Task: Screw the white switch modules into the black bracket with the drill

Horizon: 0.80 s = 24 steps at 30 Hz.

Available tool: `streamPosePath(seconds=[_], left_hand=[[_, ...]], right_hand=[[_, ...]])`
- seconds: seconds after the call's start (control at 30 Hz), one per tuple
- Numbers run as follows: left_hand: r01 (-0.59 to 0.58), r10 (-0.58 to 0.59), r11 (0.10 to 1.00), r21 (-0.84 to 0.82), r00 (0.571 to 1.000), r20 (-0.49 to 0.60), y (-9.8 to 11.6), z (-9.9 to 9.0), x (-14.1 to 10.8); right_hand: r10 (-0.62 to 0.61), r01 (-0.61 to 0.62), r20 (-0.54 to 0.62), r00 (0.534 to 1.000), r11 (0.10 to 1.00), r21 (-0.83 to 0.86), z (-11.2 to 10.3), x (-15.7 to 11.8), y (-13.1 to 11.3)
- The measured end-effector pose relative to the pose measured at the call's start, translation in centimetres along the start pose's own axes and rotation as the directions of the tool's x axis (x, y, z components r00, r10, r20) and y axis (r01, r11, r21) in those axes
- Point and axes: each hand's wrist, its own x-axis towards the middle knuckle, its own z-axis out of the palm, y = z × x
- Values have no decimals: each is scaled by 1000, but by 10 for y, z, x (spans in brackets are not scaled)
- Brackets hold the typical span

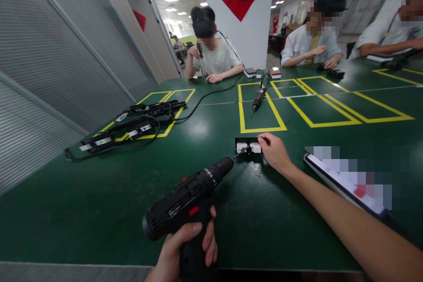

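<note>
My left hand [188, 242] is wrapped round the grip of a black cordless drill [191, 194] with red buttons. Its thin bit [238, 154] points away to the right and meets, or nearly meets, a small black piece with white labels [249, 146] on the table. Whether the tip touches it I cannot tell. The fingers of my right hand [272, 150] pinch that piece at its right end, keeping it on the tabletop; the thumb and fingertips are partly hidden.
Yellow tape frames mark the green table [211, 128]. A slim electric screwdriver [259, 99] lies beyond the piece. On the left sit black power strips and cables [145, 121]. A phone [346, 185] lies by my right forearm. Several people sit across the table.
</note>
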Motion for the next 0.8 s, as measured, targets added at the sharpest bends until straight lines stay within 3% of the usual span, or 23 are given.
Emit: streamPosePath(seconds=[0.8], left_hand=[[10,-10,1000,-9,1000,10,-2,-3,0]], right_hand=[[0,0,0,1000,1000,-7,0,0,0]])
